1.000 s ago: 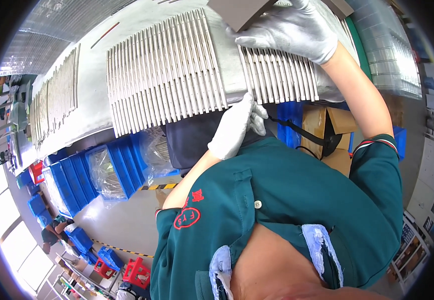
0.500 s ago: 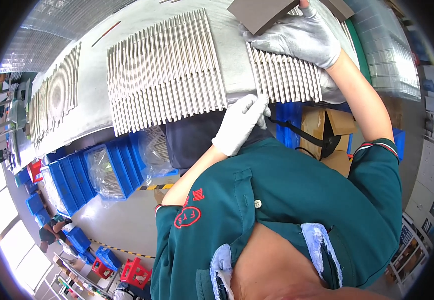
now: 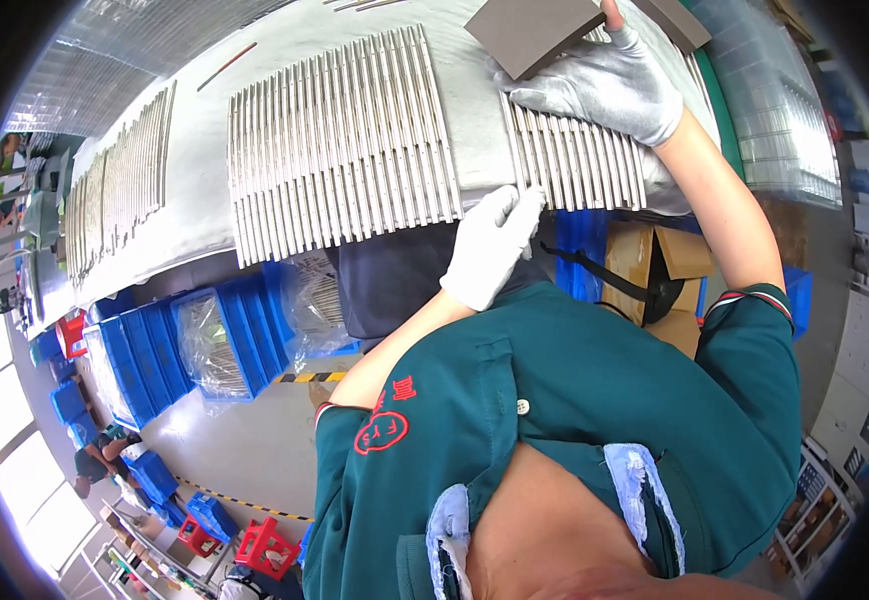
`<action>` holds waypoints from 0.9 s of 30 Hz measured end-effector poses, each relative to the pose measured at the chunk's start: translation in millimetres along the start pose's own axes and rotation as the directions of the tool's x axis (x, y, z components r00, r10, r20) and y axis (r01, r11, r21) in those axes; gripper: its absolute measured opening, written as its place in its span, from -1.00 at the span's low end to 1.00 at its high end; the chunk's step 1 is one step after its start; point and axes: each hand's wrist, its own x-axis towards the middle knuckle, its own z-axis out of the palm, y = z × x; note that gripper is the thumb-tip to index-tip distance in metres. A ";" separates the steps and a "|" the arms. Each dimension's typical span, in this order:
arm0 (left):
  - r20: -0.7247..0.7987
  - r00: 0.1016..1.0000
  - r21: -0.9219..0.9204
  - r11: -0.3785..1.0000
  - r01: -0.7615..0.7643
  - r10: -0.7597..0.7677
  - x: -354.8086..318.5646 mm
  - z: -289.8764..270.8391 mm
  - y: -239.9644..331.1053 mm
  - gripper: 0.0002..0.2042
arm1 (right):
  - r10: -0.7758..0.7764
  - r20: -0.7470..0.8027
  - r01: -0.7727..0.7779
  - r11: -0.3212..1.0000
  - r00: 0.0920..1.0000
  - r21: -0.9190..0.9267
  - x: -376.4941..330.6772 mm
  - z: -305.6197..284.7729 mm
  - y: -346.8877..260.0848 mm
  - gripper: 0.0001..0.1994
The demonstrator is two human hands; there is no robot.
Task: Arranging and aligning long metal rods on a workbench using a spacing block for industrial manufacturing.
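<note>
L hand point(image 3: 493, 248), gloved, is lower center of the rod table: fingers curled in together, tips at the lower ends of the R rod row point(image 3: 583, 165), by its left edge; can't tell if they grip a rod. R hand point(image 3: 620, 95), also gloved w/ one bare fingertip, is upper right, fingers bent round the right & lower edges of a grey-brown block point(image 3: 535, 35), gripping it, tilted, above the upper part of that row. Block sits top center-right of frame; a 2nd dark block point(image 3: 675, 22) is near, top right.

Big middle rod row point(image 3: 345, 140) lies upper center, w/ a strip of white cloth point(image 3: 480, 120) btwn it & the R row. Another rod row point(image 3: 120, 180) is upper left; thin reddish stick point(image 3: 227, 66) lies btwn the two, higher up. Clear plastic trays point(image 3: 775, 120) at upper right. Blue crates point(image 3: 145, 360) mid-left, below table edge; open cardboard box point(image 3: 683, 250) right of center.
</note>
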 end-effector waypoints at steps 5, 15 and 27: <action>-0.081 0.987 0.186 0.975 -0.124 0.141 0.4 -1.0 -12.8 -0.66 | 0.064 0.101 -0.068 0.997 0.993 0.039 1.3 -8.9 -0.1 -0.17; -0.022 0.998 0.136 0.989 -0.055 0.059 1.4 -1.0 -9.6 -0.67 | 0.074 0.143 -0.080 0.996 0.987 0.036 5.1 -10.2 -3.5 -0.19; 0.310 0.943 0.164 0.970 -0.182 0.125 -9.6 -5.6 -9.8 -0.68 | 0.031 0.087 -0.041 0.992 0.996 0.119 0.8 -29.4 4.9 -0.17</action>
